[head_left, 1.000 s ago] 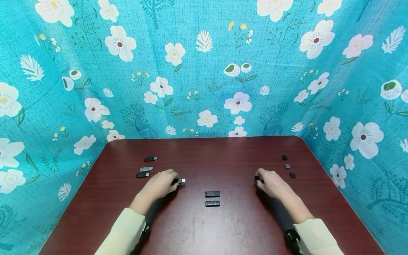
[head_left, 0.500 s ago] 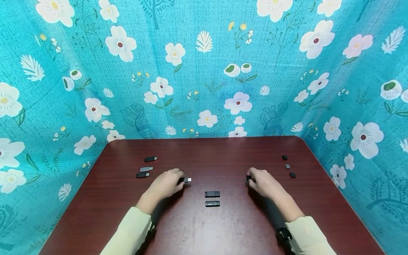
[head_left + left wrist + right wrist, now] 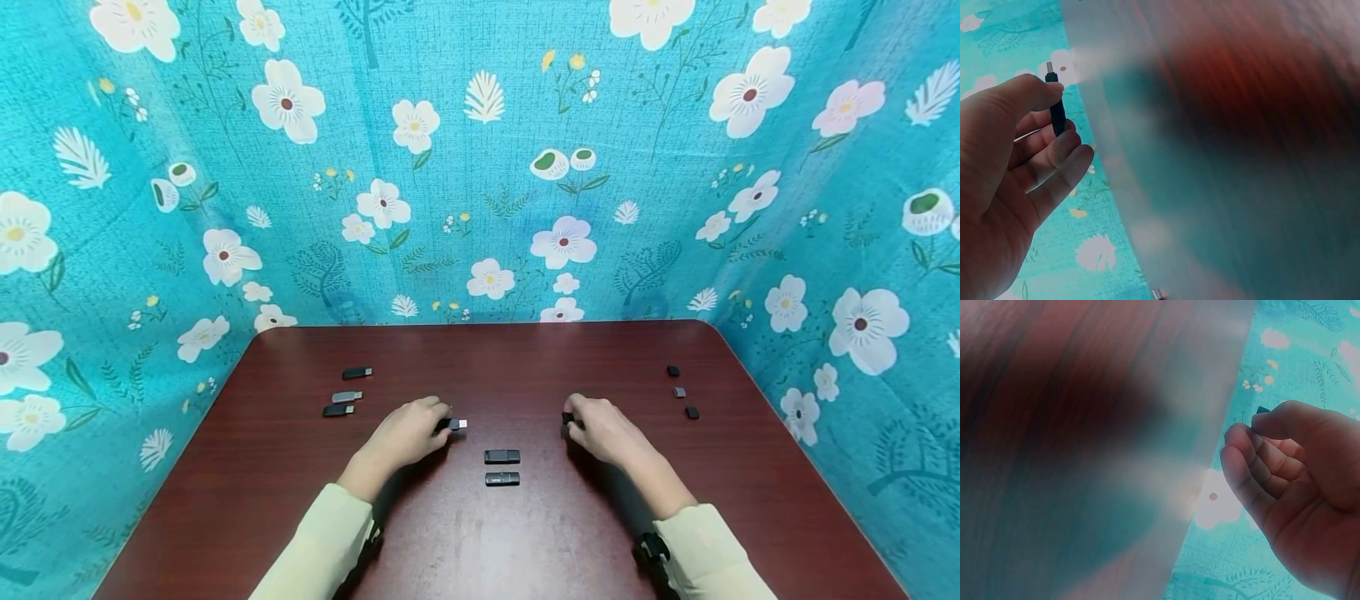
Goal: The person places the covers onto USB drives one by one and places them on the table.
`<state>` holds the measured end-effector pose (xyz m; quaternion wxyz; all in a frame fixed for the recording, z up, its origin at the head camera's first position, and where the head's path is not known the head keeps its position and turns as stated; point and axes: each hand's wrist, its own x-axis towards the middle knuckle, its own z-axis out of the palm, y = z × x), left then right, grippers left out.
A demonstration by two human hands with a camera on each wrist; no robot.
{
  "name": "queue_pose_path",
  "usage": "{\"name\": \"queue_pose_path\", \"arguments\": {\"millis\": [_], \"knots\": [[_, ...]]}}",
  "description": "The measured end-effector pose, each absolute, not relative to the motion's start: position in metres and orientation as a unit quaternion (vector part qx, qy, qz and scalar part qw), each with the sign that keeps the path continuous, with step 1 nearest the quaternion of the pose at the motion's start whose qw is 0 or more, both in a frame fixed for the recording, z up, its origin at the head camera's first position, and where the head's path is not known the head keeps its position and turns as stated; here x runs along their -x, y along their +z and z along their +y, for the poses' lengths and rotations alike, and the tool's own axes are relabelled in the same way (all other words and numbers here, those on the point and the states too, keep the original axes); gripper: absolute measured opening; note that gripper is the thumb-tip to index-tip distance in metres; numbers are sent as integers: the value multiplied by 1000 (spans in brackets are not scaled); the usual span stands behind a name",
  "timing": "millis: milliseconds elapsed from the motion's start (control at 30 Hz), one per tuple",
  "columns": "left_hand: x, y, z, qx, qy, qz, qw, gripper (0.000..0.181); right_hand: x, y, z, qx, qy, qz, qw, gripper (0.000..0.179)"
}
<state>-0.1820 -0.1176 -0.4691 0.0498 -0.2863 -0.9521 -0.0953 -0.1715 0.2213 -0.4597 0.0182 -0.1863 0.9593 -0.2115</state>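
Observation:
My left hand [image 3: 405,433] pinches a black USB stick [image 3: 1056,107] between thumb and fingers, its bare metal plug [image 3: 462,424] pointing right in the head view. Across from it, my right hand [image 3: 603,429] pinches a small black cap [image 3: 1263,410], mostly hidden by the fingertips. A gap of table separates plug and cap. Just nearer to me, between the hands, lie two capped black USB sticks, an upper one [image 3: 502,457] and a lower one [image 3: 502,479], side by side.
On the left of the dark red table [image 3: 480,367] lie three uncapped USB sticks: black [image 3: 357,372], grey [image 3: 347,397], black [image 3: 338,410]. To the right are three loose caps: black [image 3: 672,371], grey [image 3: 678,392], black [image 3: 692,412]. A flowered blue cloth [image 3: 450,167] hangs behind.
Both hands have moved toward each other, the left going right with the USB stick and the right going left with the cap. The things lying on the table stay put.

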Motion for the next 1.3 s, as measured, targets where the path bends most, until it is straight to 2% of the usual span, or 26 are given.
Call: {"name": "queue_pose_path", "arguments": {"millis": [1300], "knots": [[184, -465, -74, 320, -92, -941, 55, 20, 171, -461, 167, 193, -209, 959, 11, 17]]}}
